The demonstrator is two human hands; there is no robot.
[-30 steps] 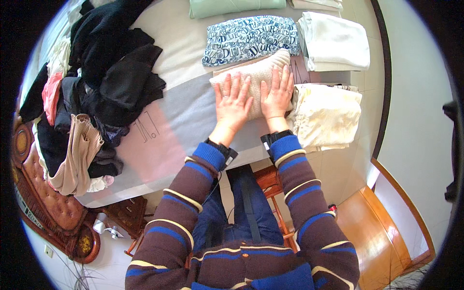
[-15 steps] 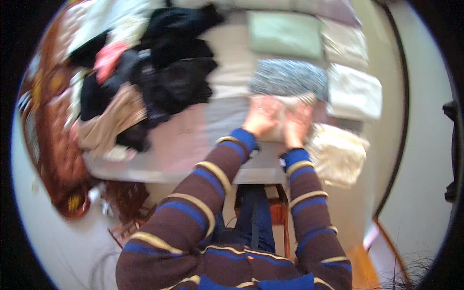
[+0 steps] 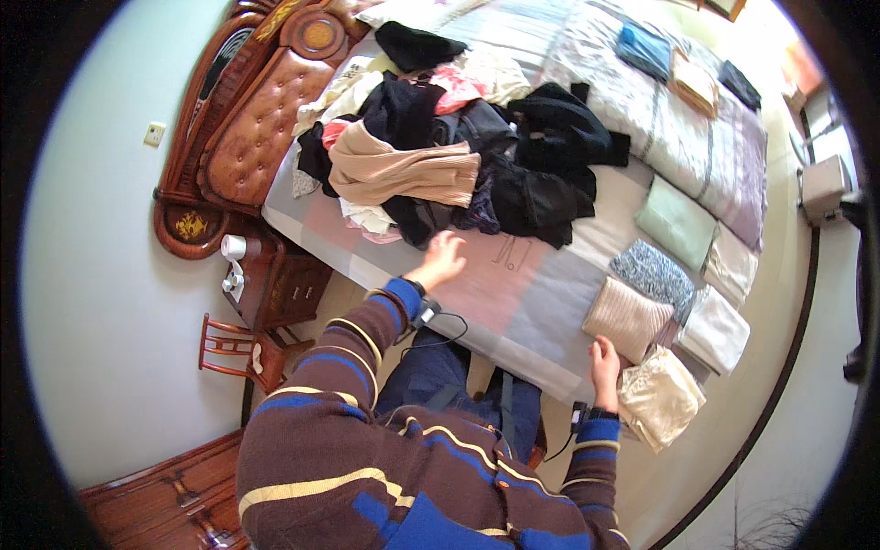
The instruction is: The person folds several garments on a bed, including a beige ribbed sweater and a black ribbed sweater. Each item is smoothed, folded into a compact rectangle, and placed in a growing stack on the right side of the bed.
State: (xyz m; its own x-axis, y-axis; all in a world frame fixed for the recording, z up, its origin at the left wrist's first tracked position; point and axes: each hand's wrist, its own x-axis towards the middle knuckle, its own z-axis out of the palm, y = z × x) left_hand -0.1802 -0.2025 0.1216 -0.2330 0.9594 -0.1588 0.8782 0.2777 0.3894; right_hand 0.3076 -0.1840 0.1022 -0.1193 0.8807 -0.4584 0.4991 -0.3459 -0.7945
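Observation:
My left hand (image 3: 438,261) holds nothing, its fingers stretched toward the near edge of a heap of loose clothes on the bed. Closest to it are a dark garment (image 3: 414,220) and a pink edge of cloth. On top of the heap lies a tan ribbed knit garment (image 3: 394,170), with black garments (image 3: 555,128) beside it. My right hand (image 3: 603,374) is empty, fingers loosely apart, beside a folded beige ribbed garment (image 3: 628,318). Just right of that hand lies a folded cream satiny garment (image 3: 662,396). A folded blue-white flecked knit (image 3: 653,275) sits behind the beige one.
More folded pieces line the bed's right side: white (image 3: 713,330), pale green (image 3: 676,222) and off-white (image 3: 731,264). Beyond them a patterned quilt (image 3: 660,119) carries folded jeans (image 3: 644,50). A tufted headboard (image 3: 270,137), nightstand (image 3: 293,289) and small chair (image 3: 257,357) stand left.
Both hands have come off the folded beige garment. My left hand has moved left to the heap; my right has drawn back to the garment's near side. The view has turned left.

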